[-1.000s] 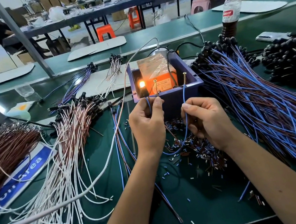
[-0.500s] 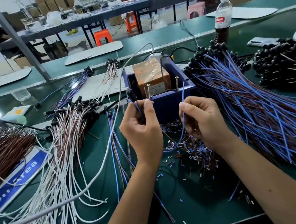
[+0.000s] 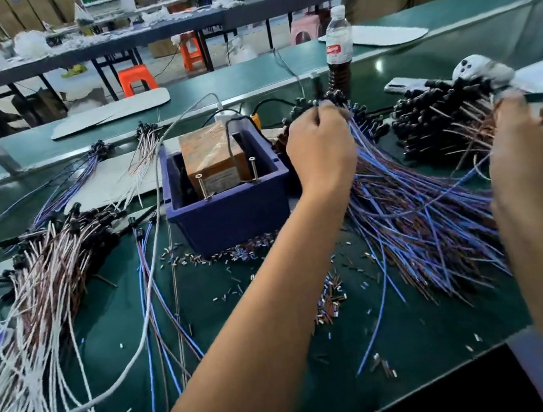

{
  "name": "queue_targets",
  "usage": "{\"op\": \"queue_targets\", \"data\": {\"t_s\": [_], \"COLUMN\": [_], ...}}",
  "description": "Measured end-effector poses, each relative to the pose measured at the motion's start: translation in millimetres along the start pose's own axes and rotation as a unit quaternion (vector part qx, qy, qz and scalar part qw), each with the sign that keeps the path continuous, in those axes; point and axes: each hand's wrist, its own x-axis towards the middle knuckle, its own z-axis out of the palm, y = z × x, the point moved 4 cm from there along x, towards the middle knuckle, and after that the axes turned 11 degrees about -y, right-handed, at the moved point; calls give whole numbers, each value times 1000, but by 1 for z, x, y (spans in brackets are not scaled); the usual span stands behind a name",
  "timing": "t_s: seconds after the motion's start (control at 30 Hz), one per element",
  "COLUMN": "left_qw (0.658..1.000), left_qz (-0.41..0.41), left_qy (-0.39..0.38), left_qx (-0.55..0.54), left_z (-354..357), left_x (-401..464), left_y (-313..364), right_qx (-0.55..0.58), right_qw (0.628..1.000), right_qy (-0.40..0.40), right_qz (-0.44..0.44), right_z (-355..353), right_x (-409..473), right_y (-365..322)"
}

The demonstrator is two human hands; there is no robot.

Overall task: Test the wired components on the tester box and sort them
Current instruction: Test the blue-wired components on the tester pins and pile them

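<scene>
The blue tester box (image 3: 229, 211) holds an orange block and two screw posts, and no lamp glows in it. My left hand (image 3: 321, 145) reaches right of the box, over the top of the blue-and-brown wire pile (image 3: 420, 220). It pinches a black-capped wired component (image 3: 316, 87) upright. My right hand (image 3: 532, 150) is blurred at the far right, above the black-capped brown-wire pile (image 3: 439, 125). Its fingers are curled round a thin blue wire (image 3: 466, 176) that trails left.
A white-and-brown wire pile (image 3: 47, 270) covers the left side, with a few blue-wired pieces (image 3: 151, 290) beside it. Cut wire bits (image 3: 330, 298) litter the green mat. A bottle (image 3: 338, 44), a phone and a grey cable (image 3: 154, 273) lie around the box.
Both hands have left the box front and swung right. The left now pinches a component over the blue pile and the right is at the far edge. The lamp, lit one second ago, is off.
</scene>
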Motion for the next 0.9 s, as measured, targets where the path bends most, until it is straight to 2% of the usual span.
{"op": "queue_targets", "data": {"t_s": [0.1, 0.17, 0.23, 0.3, 0.33, 0.43, 0.47, 0.5, 0.53, 0.6, 0.63, 0.77, 0.9], "left_qw": [997, 997, 999, 991, 986, 988, 991, 992, 991, 990, 991, 993, 988], "left_qz": [-61, -60, -20, 27, 48, 42, 25, 8, -7, -44, -63, -82, -65], "left_qy": [-33, -44, -44, -39, -35, -56, -63, -65, -59, -24, -4, 66, 58], "left_qx": [-37, -28, 20, 128, 158, 135, 118, 112, 119, 135, 121, 55, 128], "left_z": [20, 29, 37, 42, 45, 50, 50, 51, 49, 43, 39, 21, 19], "left_x": [21, 26, 32, 37, 40, 50, 54, 59, 64, 76, 81, 95, 98], "left_y": [-5, -3, 5, 13, 17, 21, 19, 16, 11, -4, -13, -30, -41], "right_qx": [-75, -130, -176, -172, -122, 132, 144, 87, -26, -287, -345, -403, -464], "right_qw": [983, 950, 920, 913, 917, 923, 919, 919, 910, 841, 809, 774, 734], "right_qy": [-11, -85, -158, -178, -198, -307, -333, -358, -387, -422, -439, -444, -473], "right_qz": [-169, -271, -312, -324, -324, -193, -153, -138, -148, -178, -182, -206, -150], "right_z": [-2, 6, 13, 13, 13, 18, 21, 25, 32, 46, 52, 71, 95], "right_x": [-10, -26, -31, -27, -26, -23, -20, -17, -15, -16, -20, -35, -46], "right_y": [-27, -43, -48, -46, -46, -44, -42, -40, -36, -24, -19, -4, 22]}}
